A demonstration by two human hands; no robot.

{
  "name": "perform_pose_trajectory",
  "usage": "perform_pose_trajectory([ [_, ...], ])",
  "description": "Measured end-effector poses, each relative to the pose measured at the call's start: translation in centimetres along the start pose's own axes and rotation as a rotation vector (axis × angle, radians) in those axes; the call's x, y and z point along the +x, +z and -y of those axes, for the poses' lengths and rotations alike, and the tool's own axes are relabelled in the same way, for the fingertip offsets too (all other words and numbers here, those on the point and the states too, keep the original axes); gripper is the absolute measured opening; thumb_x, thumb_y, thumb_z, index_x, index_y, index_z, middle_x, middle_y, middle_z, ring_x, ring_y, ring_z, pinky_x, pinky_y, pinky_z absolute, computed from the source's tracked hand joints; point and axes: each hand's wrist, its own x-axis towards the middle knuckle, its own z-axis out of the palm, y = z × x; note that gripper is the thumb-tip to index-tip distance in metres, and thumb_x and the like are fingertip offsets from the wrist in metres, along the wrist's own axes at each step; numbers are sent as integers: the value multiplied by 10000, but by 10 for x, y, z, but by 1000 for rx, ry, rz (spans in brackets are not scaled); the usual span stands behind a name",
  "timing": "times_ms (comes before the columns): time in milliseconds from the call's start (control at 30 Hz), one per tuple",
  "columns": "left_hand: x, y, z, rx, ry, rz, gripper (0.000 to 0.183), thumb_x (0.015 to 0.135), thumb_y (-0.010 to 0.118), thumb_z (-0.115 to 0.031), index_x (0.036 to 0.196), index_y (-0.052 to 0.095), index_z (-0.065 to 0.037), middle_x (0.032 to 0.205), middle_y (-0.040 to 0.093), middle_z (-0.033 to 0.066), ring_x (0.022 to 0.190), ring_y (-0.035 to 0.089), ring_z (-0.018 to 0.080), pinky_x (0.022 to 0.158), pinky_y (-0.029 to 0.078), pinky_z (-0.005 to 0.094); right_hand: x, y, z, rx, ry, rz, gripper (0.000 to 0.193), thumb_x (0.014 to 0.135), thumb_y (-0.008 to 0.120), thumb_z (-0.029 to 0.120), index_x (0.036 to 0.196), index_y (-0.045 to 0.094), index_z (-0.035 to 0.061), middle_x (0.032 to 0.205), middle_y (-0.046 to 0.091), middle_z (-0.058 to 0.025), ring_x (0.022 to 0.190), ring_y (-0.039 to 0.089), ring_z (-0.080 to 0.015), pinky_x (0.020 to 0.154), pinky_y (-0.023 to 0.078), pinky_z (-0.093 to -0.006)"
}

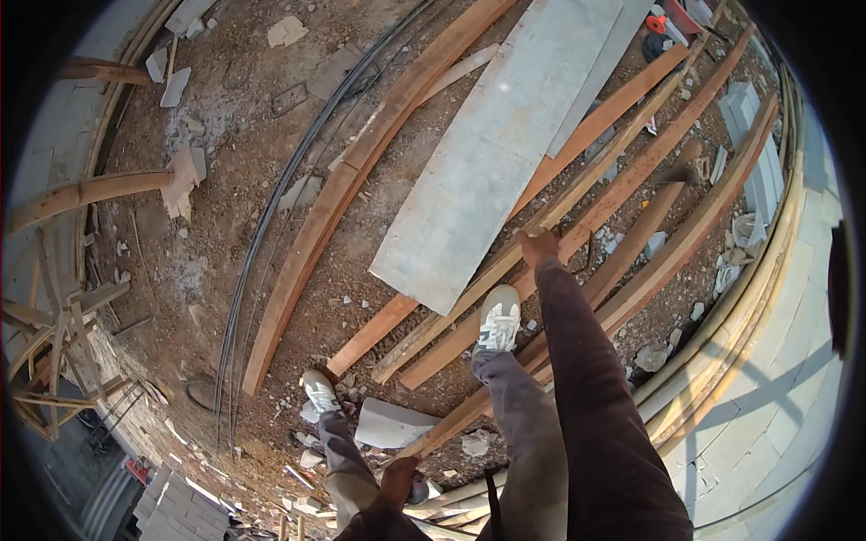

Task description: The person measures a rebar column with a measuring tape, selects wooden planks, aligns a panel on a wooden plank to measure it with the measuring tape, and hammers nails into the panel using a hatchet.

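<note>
A wide, downward view over rough, rubble-strewn ground (203, 298), where a person stands among long timber beams that slant from about 7 o'clock up toward 1 and 2 o'clock. The right hand (541, 247), on a dark-sleeved arm reaching up from 5 o'clock, lies just right of centre, toward 2 o'clock, over a narrow pale beam (424, 339) and the brown beam (446, 352) next to it; its fingers point down, but whether they grip either one cannot be told. The left hand (395, 480) is at 6 o'clock, close to the lower end of a long beam (458, 416); its fingers are partly hidden, so their hold is unclear. That beam passes behind the right leg and appears to run on toward 2 o'clock. A large whitish-grey panel (496, 153) lies across timber from the centre to 1 o'clock. Two pale shoes stand at 8 and 4 o'clock, with a white slab (392, 424) toward 7. Dark cables (271, 194) curve from 8 to 12 o'clock, beside a thick brown beam (311, 239).
</note>
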Motion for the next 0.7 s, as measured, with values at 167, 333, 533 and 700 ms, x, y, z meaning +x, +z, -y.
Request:
perform_pose_trajectory([
  [167, 13, 21, 14, -270, -127, 56, 366, 921, 548, -353, 1002, 628, -5, 875, 606, 53, 776, 562, 131, 702, 434, 290, 26, 107, 28, 167, 192, 61, 913, 752, 693, 522, 1231, 385, -191, 1250, 504, -315, 1178, 499, -386, 985, 393, -384],
  [333, 22, 27, 27, -520, -115, 100, 303, 909, 600, -310, 866, 609, -10, 788, 579, 35, 704, 561, 127, 641, 451, 283, -8, 68, 40, 621, 189, 251, 432, 852, 674, 332, 1081, 529, -4, 1022, 591, -95, 895, 575, -212, 751, 473, -358],
  [533, 30, -60, 11, -725, 87, -53, 350, 903, 605, -367, 969, 627, -23, 789, 621, 28, 739, 539, 96, 718, 424, 248, -150, 55, 60, 761, 247, 512, 247, 854, 696, 300, 985, 555, 145, 859, 567, 19, 746, 529, -136, 693, 462, -339],
  [700, 48, -146, 16, -886, 246, -86, 425, 908, 577, -389, 1095, 590, -8, 1038, 623, 72, 880, 574, 134, 769, 457, 290, -283, 64, 48, 829, 283, 828, 263, 884, 647, 282, 1070, 542, 129, 956, 621, -9, 845, 602, -146, 776, 502, -348],
])
